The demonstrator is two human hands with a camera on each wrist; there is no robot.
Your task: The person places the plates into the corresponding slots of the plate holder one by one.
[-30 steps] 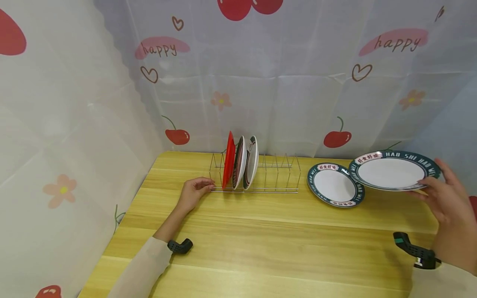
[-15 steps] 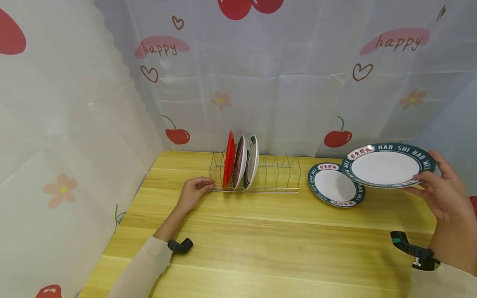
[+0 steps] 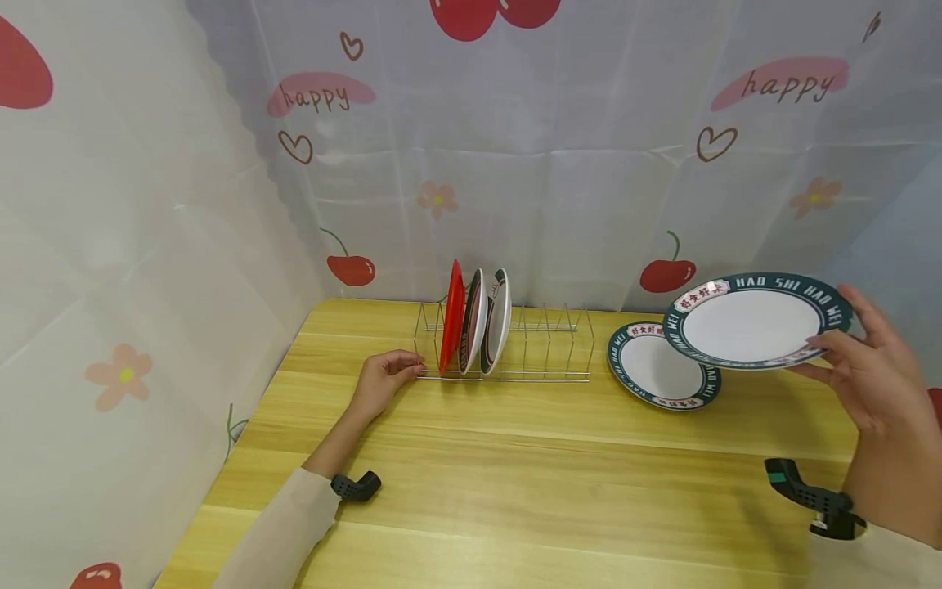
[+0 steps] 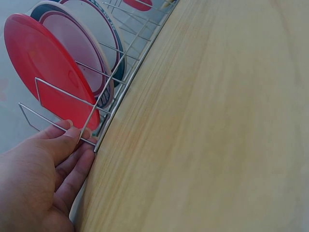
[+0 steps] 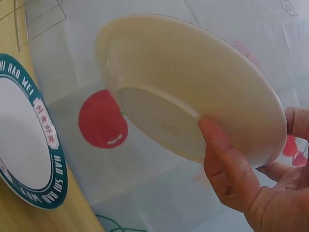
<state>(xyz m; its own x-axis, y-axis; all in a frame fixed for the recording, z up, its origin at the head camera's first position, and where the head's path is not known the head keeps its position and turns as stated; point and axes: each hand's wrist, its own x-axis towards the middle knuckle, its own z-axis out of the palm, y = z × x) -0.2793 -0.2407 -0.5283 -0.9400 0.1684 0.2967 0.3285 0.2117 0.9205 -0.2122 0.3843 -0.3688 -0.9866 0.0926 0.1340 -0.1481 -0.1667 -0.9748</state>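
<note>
Tabletop [image 3: 515, 491]: one flat plate [image 3: 648, 370] — left grip [image 3: 383, 383] pinching one rack [image 3: 530, 377] with three plates [image 3: 474, 323], right grip [image 3: 872, 376] another plate [image 3: 751, 325].

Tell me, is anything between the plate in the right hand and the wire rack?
Only the other plate, lying flat on the table beside the wire rack. The held plate is higher up in the right hand, so it can likely pass over; nothing else visible stands between.
</note>
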